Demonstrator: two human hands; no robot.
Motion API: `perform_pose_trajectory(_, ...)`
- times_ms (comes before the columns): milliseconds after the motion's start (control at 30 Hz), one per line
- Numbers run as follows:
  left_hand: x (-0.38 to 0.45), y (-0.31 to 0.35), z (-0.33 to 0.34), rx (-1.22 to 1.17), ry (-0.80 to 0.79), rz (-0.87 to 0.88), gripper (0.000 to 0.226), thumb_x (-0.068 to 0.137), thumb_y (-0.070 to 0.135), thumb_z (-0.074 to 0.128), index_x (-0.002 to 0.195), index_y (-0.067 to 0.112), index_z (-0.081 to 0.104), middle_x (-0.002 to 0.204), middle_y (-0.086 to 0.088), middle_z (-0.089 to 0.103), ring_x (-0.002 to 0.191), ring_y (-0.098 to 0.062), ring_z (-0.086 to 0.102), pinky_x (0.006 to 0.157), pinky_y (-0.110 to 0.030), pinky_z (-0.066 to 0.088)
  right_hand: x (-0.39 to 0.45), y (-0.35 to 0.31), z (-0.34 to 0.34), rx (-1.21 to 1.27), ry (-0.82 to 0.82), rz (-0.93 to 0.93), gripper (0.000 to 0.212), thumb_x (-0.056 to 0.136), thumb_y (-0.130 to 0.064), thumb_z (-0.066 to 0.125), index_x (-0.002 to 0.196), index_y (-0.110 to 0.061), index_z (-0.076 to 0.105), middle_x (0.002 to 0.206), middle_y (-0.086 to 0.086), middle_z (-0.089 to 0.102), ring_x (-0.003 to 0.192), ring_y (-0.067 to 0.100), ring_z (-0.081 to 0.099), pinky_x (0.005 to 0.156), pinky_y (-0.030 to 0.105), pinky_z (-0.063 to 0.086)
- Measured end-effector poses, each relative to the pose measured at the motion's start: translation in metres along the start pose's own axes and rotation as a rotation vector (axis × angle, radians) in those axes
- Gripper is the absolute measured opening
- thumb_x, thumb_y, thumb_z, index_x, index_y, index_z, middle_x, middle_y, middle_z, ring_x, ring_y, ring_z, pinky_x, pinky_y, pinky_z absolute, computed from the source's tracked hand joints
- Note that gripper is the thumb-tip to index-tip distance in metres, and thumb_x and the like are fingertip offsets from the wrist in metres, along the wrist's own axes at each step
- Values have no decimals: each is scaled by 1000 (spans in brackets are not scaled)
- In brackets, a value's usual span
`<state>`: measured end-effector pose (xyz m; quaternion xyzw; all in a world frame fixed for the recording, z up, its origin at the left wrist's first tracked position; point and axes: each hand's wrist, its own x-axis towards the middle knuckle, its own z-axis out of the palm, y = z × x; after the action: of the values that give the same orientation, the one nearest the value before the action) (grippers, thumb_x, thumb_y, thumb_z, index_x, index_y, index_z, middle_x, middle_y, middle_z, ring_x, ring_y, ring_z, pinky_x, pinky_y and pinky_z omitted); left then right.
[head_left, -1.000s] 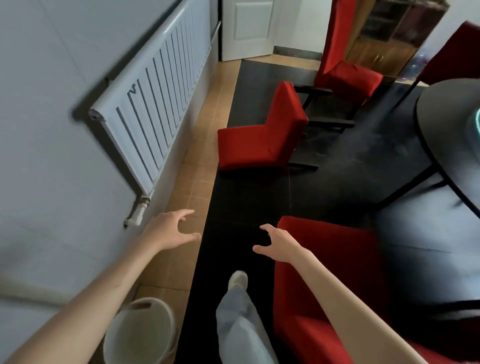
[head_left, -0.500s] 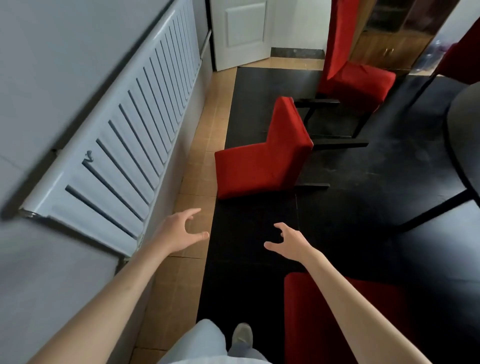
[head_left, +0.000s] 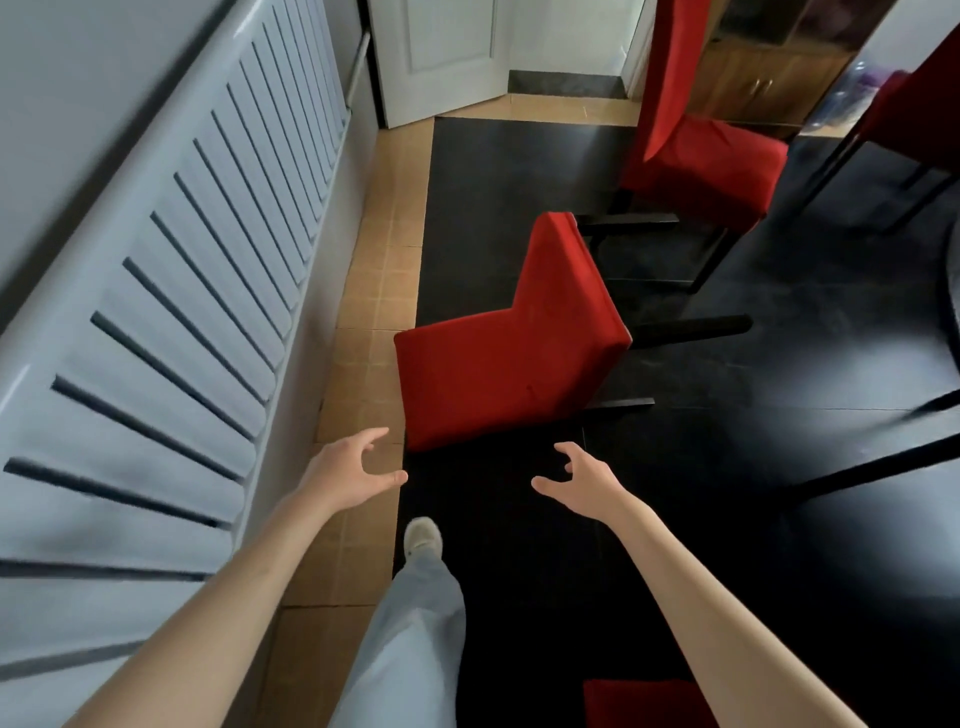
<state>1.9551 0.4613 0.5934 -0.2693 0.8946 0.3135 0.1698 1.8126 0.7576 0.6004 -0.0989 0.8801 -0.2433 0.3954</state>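
**A:** How are the arms held?

**B:** Both are bare and stretched forward. The left arm (head_left: 208, 597) comes in from the near left and the right arm (head_left: 701, 597) from the near right, and they angle toward each other.

**A:** And the hands?

**B:** The left hand (head_left: 348, 470) has its palm turned right, thumb low and pointing right, fingers spread and loosely bent. The right hand (head_left: 582, 480) mirrors it, with its palm facing left and fingers hooked. They are level with each other and apart, and neither grips or touches anything.
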Motion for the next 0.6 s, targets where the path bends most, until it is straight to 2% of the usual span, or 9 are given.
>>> perform_pose_trajectory(167, 107, -2, -29, 13, -63, -45, 87, 71, 65, 70, 145, 36, 35, 137, 3, 53, 124, -20, 52, 97, -39, 47, 86, -43, -22, 32, -12, 71, 82, 86, -49, 66, 150, -19, 25, 145, 10, 42, 126, 24, 48, 98, 32, 43)
perform_pose_trajectory(300, 175, -1, -26, 15, -114, -64, 86, 73, 62, 70, 146, 33, 34, 139, 0, 51, 125, -22, 51, 98, -40, 47, 144, -51, -22, 82, -17, 133, 80, 86, -50, 65, 150, -20, 26, 144, 10, 43, 127, 25, 48, 97, 32, 43)
perform_pose_trajectory(467, 246, -10, 23, 10, -159, -111, 87, 74, 61, 70, 147, 33, 32, 143, 1, 47, 127, -22, 49, 97, -40, 48, 226, -29, -3, 87, -70, 209, 81, 86, -50, 65, 150, -21, 25, 144, 11, 44, 129, 25, 46, 96, 31, 41)
perform_pose_trajectory(600, 304, -28, 91, -20, -113, -140, 86, 74, 61, 70, 147, 33, 33, 143, 2, 48, 129, -20, 47, 97, -37, 45, 309, 0, 29, 164, -41, 253, 82, 86, -49, 65, 151, -20, 24, 145, 12, 43, 132, 27, 44, 98, 34, 41)
